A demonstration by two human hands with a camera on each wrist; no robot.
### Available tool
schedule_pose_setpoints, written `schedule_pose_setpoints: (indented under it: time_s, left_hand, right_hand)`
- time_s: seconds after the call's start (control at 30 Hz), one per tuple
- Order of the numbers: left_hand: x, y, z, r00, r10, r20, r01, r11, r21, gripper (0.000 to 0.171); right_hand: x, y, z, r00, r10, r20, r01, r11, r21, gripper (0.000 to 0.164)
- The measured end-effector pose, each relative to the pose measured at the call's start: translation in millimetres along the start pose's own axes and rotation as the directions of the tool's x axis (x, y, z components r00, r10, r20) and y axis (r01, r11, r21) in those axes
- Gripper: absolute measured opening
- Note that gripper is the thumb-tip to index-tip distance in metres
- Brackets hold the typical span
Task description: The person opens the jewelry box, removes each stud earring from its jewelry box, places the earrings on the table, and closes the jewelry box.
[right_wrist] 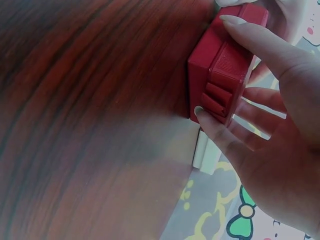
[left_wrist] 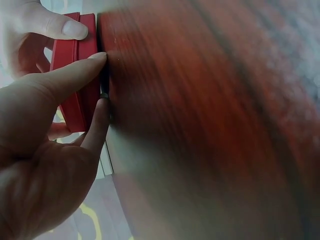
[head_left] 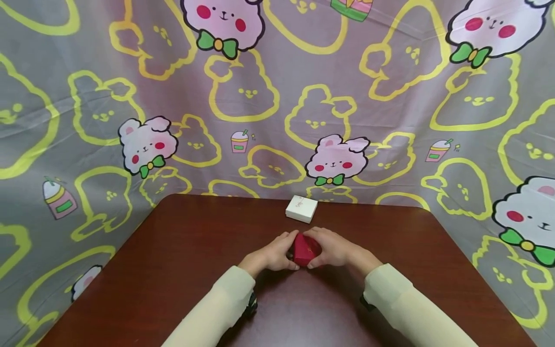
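Note:
A small red box [head_left: 305,249] is held between both hands at the middle of the table. My left hand [head_left: 277,251] grips its left side, thumb on the near face and the other fingers reaching round behind. On the opposite side my right hand [head_left: 334,248] holds it the same way. In the right wrist view the red box [right_wrist: 227,65] shows a seam around its side and a folded bow-like strip, with a little finger's tip beside it. A thin dark strip [left_wrist: 104,82] runs along the box's table side in the left wrist view.
A flat white box [head_left: 301,208] lies behind the red one, near the far edge of the dark brown table [head_left: 195,250]. A grey cloth [head_left: 269,111] with cartoon rabbits hangs behind the table and along both sides.

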State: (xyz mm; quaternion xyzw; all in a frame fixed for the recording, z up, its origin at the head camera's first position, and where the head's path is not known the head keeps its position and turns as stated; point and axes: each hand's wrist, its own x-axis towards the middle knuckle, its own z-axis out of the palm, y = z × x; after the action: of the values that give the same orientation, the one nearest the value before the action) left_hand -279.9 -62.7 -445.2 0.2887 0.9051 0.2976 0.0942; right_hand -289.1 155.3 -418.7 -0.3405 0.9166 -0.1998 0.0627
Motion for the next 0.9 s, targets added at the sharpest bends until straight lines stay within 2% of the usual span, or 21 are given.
schedule_pose_setpoints:
  time_s: [0.47,0.7,0.77,0.9]
  left_hand:
    - [0.0,4.3,0.4,0.999,-0.041,0.023,0.040,0.999,0.022,0.102]
    - [0.6,3.9,0.4,0.999,-0.039,0.016,0.039,0.999,0.010,0.105]
    - [1.2,3.7,-0.1,0.999,-0.032,0.011,0.032,0.999,0.017,0.100]
    - [2.9,2.8,-0.8,1.000,-0.009,0.004,0.009,1.000,0.021,0.079]
  right_hand:
    - [-1.9,3.1,2.6,1.000,0.003,-0.020,-0.002,1.000,0.022,0.080]
    - [-2.8,2.8,1.3,1.000,0.006,-0.030,-0.006,1.000,-0.009,0.080]
    - [-2.6,2.6,0.7,0.999,0.012,-0.035,-0.013,1.000,-0.012,0.081]
    - [-2.6,2.7,0.7,0.999,0.012,-0.040,-0.013,1.000,-0.018,0.081]
